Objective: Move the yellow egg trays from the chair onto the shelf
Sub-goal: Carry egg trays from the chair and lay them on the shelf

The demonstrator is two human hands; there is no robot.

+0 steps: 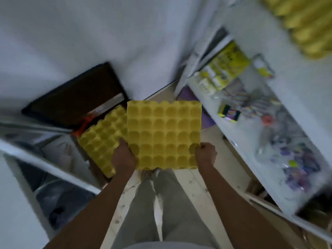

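Observation:
A yellow egg tray (164, 133) is held flat in front of me, cups facing up. My left hand (123, 157) grips its near left corner and my right hand (206, 155) grips its near right corner. Just to the left and lower, more yellow egg trays (100, 137) lie on an orange chair (84, 125), of which only a small part shows. A stack of yellow egg trays (309, 24) sits on the white shelf (248, 133) at the upper right, blurred.
The white shelf at right holds yellow boxes (224, 67), small packets and plastic-wrapped items (294, 159). A dark board (75, 97) leans against the white wall behind the chair. A white rack with bagged goods (53, 177) stands at left. My legs are below.

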